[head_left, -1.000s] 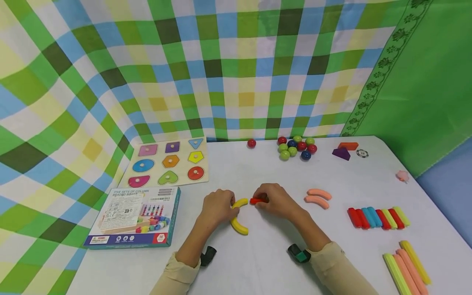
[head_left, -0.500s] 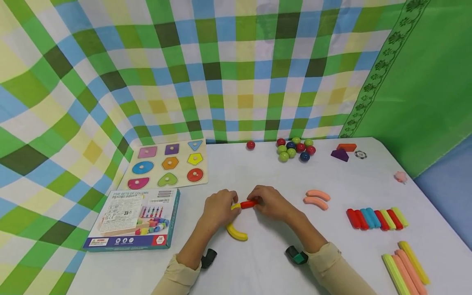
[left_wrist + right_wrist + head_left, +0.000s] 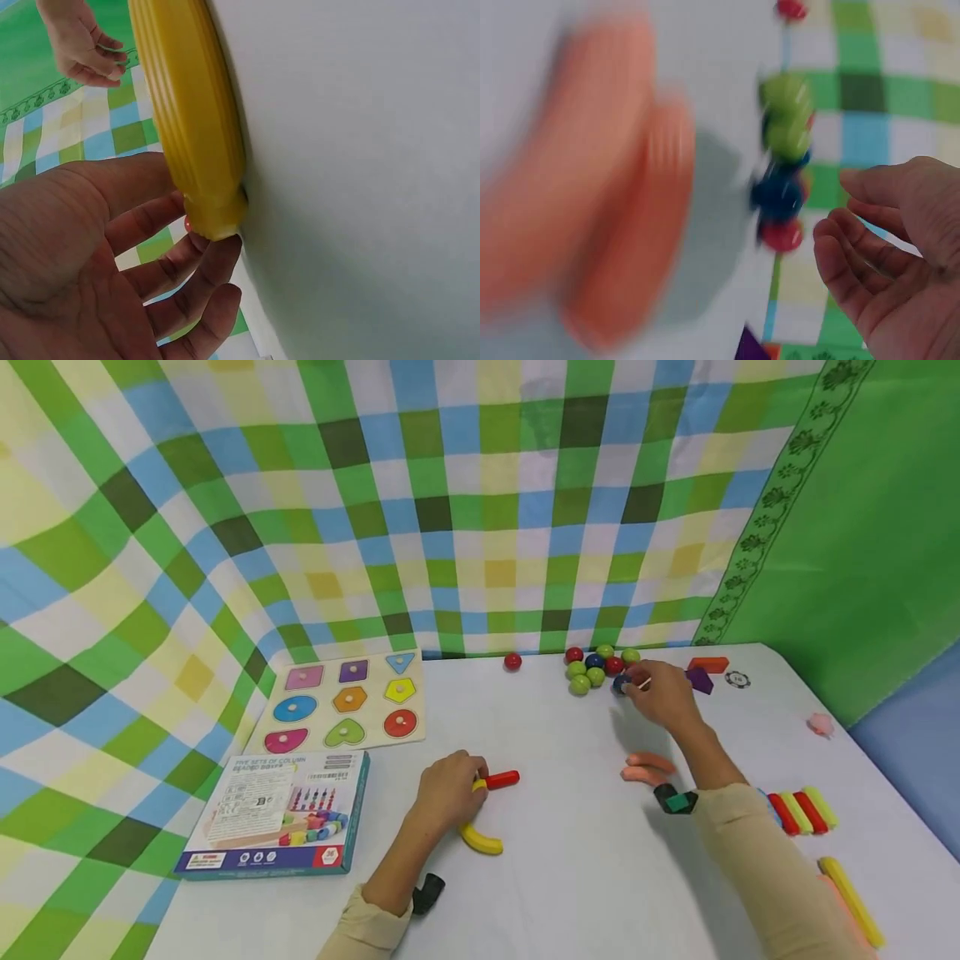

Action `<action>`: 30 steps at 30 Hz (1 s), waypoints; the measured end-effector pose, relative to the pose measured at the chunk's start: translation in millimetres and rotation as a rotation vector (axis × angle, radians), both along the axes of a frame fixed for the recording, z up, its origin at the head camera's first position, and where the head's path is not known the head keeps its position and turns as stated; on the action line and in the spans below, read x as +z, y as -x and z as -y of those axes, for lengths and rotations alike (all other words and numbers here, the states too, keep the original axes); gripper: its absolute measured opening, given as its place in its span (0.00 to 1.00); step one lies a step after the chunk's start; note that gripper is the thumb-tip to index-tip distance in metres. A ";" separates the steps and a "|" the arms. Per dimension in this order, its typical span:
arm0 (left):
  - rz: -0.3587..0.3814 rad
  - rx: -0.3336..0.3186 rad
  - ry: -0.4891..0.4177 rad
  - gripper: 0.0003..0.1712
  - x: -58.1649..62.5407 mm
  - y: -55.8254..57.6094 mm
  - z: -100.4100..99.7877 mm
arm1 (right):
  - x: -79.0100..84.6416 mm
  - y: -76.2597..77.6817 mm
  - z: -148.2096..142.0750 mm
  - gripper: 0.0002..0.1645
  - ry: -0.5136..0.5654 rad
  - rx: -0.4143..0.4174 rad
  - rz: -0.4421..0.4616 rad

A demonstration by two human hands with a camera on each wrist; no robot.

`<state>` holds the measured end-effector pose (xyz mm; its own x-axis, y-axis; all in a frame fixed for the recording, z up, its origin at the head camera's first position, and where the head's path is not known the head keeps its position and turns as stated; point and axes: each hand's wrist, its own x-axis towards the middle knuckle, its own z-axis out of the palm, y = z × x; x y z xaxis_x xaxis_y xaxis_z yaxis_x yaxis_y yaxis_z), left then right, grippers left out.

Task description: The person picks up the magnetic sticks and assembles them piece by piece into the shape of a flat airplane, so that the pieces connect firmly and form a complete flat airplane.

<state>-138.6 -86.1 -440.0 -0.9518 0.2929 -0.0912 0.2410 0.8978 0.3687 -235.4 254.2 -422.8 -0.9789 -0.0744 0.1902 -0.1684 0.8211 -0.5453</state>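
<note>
Blue balls (image 3: pixel 595 662): two showed beyond one red stick (image 3: pixel 502 779).
Left grip (image 3: pixel 450 787): clamped yellow curve (image 3: pixel 195 97) beside red stick.
Right grip (image 3: pixel 663 693): hung half-parted near blue balls.

The left hand (image 3: pixel 450 783)'s hiding the middle of the yellow curve (image 3: pixel 482 841), the right sleeve (image 3: pixel 772 868)'s covering part of the stick row (image 3: pixel 799 810), and the pink pieces (image 3: pixel 645 225) are blurring badly in the right wrist view.

A red stick (image 3: pixel 504 779) lies beside a curved, partly hidden yellow piece (image 3: pixel 482 841).
</note>
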 end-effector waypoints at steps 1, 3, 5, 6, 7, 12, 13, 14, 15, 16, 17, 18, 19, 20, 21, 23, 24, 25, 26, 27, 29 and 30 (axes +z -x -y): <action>-0.001 -0.001 0.003 0.12 -1.0 -0.3 -0.4 | 0.3 5.1 -8.4 0.19 -0.037 -0.018 0.010; -0.004 -0.002 0.012 0.12 -2.8 -0.5 -1.1 | -0.1 12.2 -20.0 0.22 -0.108 -0.010 0.044; -0.007 -0.004 0.013 0.12 -3.6 -0.4 -1.6 | -2.6 17.5 -25.6 0.24 -0.154 0.015 0.077; -0.008 -0.005 0.010 0.12 -3.5 -0.2 -1.9 | -4.7 20.0 -26.8 0.25 -0.160 0.026 0.090; -0.008 -0.005 0.010 0.12 -3.5 -0.1 -2.1 | -6.7 22.2 -26.8 0.26 -0.164 0.034 0.102; 0.003 0.004 0.011 0.12 -2.1 0.6 -2.7 | -19.8 32.0 -21.4 0.28 -0.189 0.037 0.166; 0.008 0.007 0.013 0.13 -1.8 0.7 -2.8 | -21.4 32.7 -19.7 0.29 -0.201 0.036 0.178; 0.010 0.007 0.014 0.12 -1.6 0.9 -2.8 | -23.0 33.3 -18.6 0.29 -0.214 0.034 0.182; 0.012 0.006 0.015 0.13 -1.4 0.9 -2.8 | -23.5 33.0 -17.3 0.30 -0.225 0.031 0.185; 0.012 0.004 0.016 0.12 -1.5 1.1 -2.8 | -23.3 32.1 -16.1 0.30 -0.234 0.031 0.184; 0.012 0.002 0.018 0.12 -1.4 1.2 -2.8 | -22.4 30.2 -14.4 0.30 -0.241 0.029 0.180; 0.011 0.001 0.018 0.12 -1.6 1.3 -2.7 | -21.0 27.8 -12.3 0.30 -0.242 0.030 0.169; 0.010 0.002 0.023 0.12 -1.7 1.3 -2.7 | -19.3 24.5 -9.5 0.29 -0.237 0.033 0.160; 0.006 0.000 0.025 0.12 -2.0 1.5 -2.5 | -17.2 20.4 -5.7 0.29 -0.228 0.038 0.150; 0.004 0.001 0.027 0.12 -2.2 1.6 -2.3 | -15.4 15.4 -1.2 0.28 -0.217 0.051 0.138; 0.002 0.001 0.030 0.12 -2.4 1.8 -1.9 | -12.9 2.8 11.2 0.27 -0.182 0.095 0.127; 0.002 0.001 0.031 0.12 -2.5 2.0 -1.7 | -12.2 -4.5 18.9 0.27 -0.164 0.122 0.134; 0.003 0.001 0.033 0.13 -2.6 2.1 -1.6 | -11.8 -12.5 27.5 0.26 -0.145 0.151 0.148; 0.004 0.001 0.035 0.13 -2.7 2.3 -1.4 | -11.8 -20.4 36.4 0.25 -0.130 0.189 0.160; 0.005 0.001 0.037 0.13 -2.7 2.4 -1.2 | -12.4 -28.0 45.2 0.24 -0.118 0.231 0.174; 0.006 -0.001 0.037 0.12 -2.5 2.8 -1.1 | -13.5 -42.4 63.6 0.23 -0.095 0.308 0.213; 0.008 -0.002 0.039 0.12 -2.3 2.9 -1.1 | -14.5 -48.6 72.0 0.22 -0.090 0.343 0.231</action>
